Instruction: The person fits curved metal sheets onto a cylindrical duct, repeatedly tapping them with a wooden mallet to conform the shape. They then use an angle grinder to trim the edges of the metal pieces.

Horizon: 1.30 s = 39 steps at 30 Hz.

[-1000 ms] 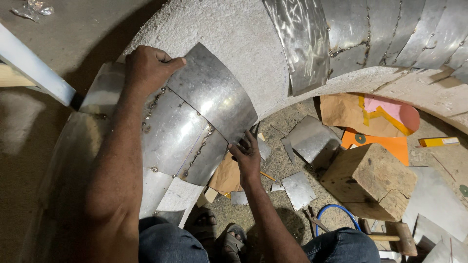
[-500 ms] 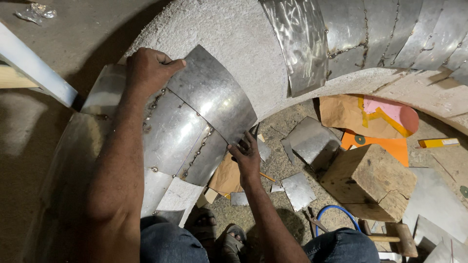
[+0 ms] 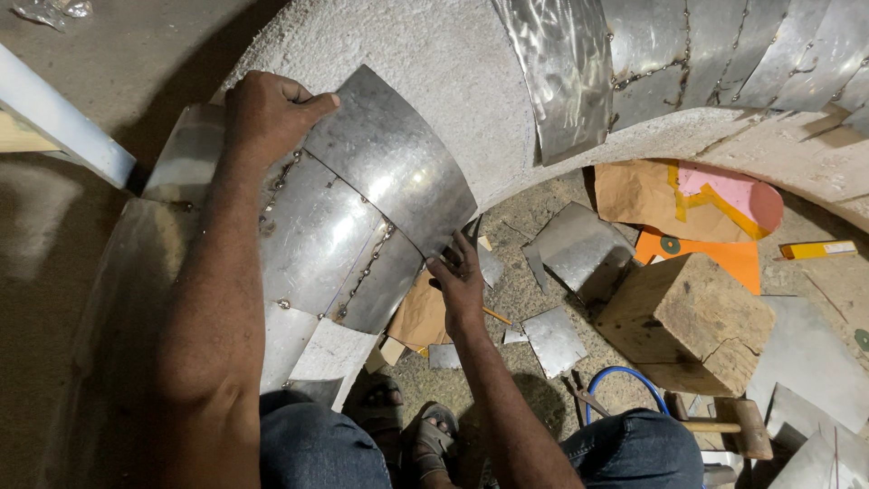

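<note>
Sheet-metal panel [image 3: 389,172] is staying curved over the big insulated pipe bend [image 3: 425,63], the left hand [image 3: 267,113] still clamping its upper edge while the right hand [image 3: 457,276], fingers half curled, is now pressing its lower corner down.

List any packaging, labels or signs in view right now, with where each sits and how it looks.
Brown paper wrapper: on the floor under the curved arch, crumpled, flat.
Pink and yellow sheet: lying on that wrapper, pink with a yellow border.
Orange card: behind the wooden block, with a small round green mark.
Yellow box: far right, long and narrow.
No screens.
</note>
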Each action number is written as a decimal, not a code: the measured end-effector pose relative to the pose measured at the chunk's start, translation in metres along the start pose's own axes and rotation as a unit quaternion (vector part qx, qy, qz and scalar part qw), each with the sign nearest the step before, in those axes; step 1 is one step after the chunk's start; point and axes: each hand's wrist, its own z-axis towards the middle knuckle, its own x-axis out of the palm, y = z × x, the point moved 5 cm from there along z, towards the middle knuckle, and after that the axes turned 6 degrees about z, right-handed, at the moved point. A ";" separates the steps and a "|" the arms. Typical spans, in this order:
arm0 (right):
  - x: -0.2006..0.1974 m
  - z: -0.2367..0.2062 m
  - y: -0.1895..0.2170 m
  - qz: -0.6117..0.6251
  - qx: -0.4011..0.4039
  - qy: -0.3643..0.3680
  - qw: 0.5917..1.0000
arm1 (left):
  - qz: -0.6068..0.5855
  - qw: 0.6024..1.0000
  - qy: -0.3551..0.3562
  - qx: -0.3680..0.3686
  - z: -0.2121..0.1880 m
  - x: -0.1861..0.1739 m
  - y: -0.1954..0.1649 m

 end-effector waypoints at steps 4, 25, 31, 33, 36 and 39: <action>-0.006 0.001 -0.005 0.023 0.006 0.004 1.000 | -0.014 0.999 -0.019 0.024 -0.001 -0.001 0.000; -0.006 0.003 -0.016 0.013 -0.032 -0.023 0.999 | -0.023 0.997 -0.035 0.068 -0.003 0.003 0.002; -0.004 0.004 -0.016 0.015 -0.058 -0.019 0.998 | -0.021 0.997 -0.038 0.059 -0.004 -0.004 -0.003; -0.003 0.004 -0.017 0.009 -0.057 -0.034 0.998 | -0.009 0.998 -0.027 0.058 -0.005 -0.004 -0.005; -0.002 0.005 -0.020 -0.008 -0.054 -0.057 0.997 | -0.023 0.999 -0.020 0.037 -0.005 -0.002 -0.003; -0.001 0.006 -0.021 -0.012 -0.058 -0.060 0.996 | -0.006 0.998 -0.032 0.048 -0.005 -0.001 -0.002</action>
